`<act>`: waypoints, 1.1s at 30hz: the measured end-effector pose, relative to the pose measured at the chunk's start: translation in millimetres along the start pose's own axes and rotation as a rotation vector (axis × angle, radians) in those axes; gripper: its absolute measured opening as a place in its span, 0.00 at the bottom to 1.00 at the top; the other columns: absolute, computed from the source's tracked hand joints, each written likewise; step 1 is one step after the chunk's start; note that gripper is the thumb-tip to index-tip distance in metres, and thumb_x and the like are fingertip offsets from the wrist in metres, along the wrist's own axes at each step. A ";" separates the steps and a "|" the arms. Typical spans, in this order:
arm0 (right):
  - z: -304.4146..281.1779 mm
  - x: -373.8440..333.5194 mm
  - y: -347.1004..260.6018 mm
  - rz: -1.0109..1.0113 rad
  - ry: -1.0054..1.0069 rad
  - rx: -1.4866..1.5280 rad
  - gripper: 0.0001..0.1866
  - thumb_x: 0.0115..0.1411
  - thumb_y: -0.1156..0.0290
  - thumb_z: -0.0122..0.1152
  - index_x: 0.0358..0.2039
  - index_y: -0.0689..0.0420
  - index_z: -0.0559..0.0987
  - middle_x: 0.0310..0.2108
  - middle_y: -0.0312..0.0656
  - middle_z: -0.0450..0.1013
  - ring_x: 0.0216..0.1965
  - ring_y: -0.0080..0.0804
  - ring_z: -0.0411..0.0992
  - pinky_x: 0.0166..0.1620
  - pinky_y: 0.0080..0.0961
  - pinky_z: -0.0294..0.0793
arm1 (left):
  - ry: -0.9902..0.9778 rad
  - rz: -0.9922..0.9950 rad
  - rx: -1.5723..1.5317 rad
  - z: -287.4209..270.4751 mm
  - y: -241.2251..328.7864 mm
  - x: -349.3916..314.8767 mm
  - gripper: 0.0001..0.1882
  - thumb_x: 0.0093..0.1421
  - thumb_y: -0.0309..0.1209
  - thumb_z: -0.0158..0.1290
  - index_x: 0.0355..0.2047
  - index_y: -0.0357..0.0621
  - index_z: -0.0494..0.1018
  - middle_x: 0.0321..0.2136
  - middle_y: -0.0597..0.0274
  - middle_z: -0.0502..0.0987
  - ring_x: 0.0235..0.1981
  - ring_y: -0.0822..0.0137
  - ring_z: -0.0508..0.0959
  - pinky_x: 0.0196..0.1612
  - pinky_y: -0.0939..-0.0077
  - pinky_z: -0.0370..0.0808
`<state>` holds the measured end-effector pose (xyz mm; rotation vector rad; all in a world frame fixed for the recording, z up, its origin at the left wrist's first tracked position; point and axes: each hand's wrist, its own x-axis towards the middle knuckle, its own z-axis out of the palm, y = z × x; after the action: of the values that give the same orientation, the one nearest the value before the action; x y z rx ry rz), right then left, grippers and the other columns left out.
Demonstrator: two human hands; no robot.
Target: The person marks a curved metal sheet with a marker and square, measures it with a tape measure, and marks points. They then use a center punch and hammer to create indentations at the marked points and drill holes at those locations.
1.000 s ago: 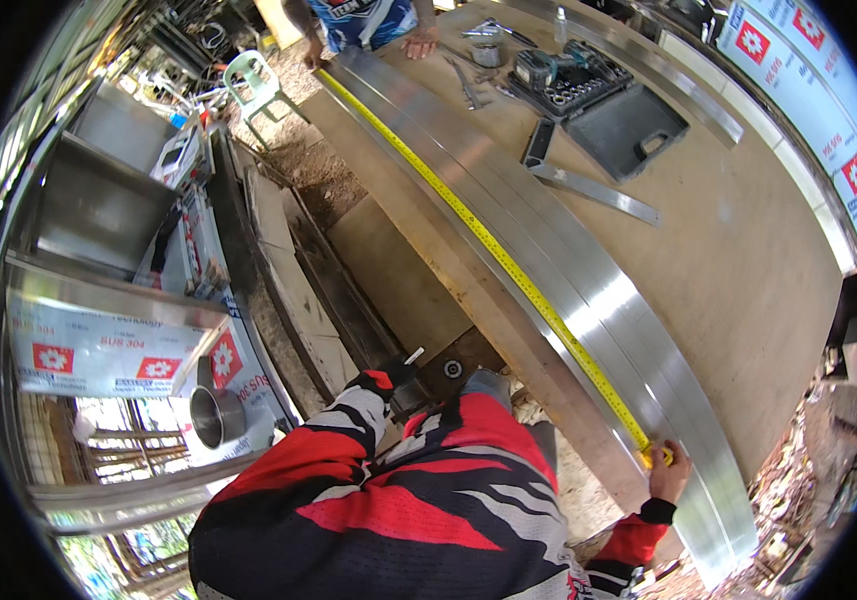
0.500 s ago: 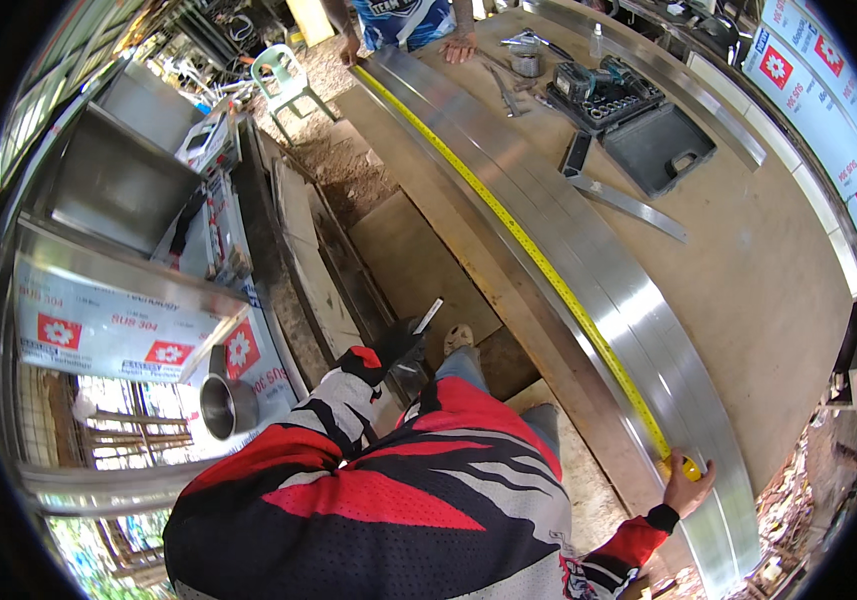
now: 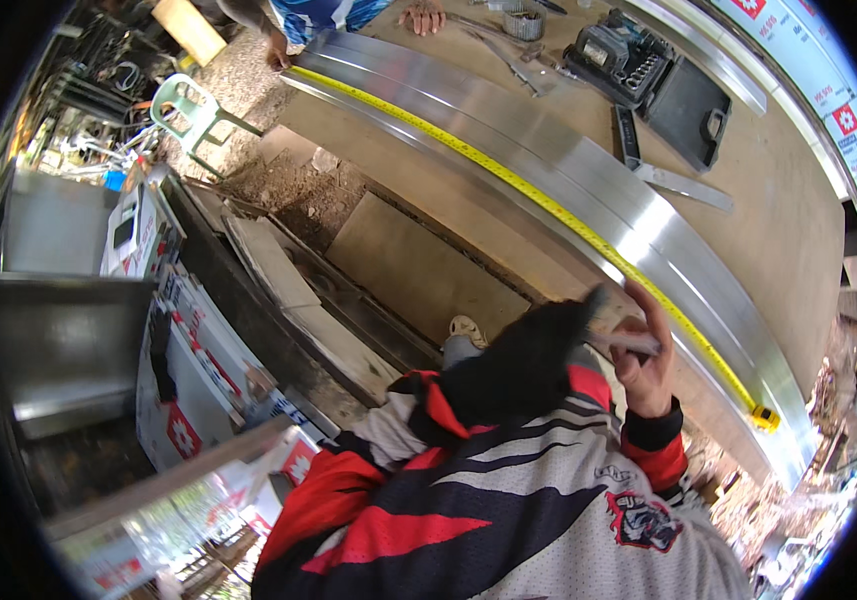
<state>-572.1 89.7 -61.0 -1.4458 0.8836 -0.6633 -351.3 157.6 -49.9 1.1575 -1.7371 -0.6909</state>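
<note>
My left hand [image 3: 523,360], in a black glove, is smeared by motion in front of my torso. From the glove sticks a slim pale pen-like stick [image 3: 608,342], whose kind is too blurred to tell. The bare fingers of my right hand [image 3: 645,365] curl round its darker far end. Just beyond them, a yellow tape measure [image 3: 538,198] lies drawn out along a long bent sheet-metal piece [image 3: 638,235]. Its case [image 3: 765,417] rests untouched at the near right end. At the far end, another person's hand [image 3: 278,50] is by the tape's tip.
The brown worktable [image 3: 768,230] carries a dark tool case [image 3: 683,115], a square [image 3: 688,187] and a round tin [image 3: 523,22]. Another person's second hand [image 3: 422,16] rests on it. Left stand a green plastic chair [image 3: 191,115] and shiny metal boxes [image 3: 73,340].
My right hand has let go of the tape case and come in to the pen-like stick. My left hand has brought that stick up and to the right. The view has turned.
</note>
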 end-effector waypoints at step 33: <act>292.7 335.8 42.2 -0.066 0.627 -0.091 0.09 0.51 0.76 0.71 0.34 0.60 0.81 0.24 0.41 0.78 0.25 0.24 0.76 0.32 0.22 0.76 | -0.346 0.248 0.579 -320.5 -407.3 134.2 0.16 0.51 0.47 0.66 0.37 0.56 0.83 0.41 0.58 0.75 0.47 0.51 0.72 0.52 0.52 0.65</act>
<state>-152.6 -27.6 -163.3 -1.3654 1.3636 -1.1724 83.3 -119.1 -195.4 1.2106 -2.4286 -0.2423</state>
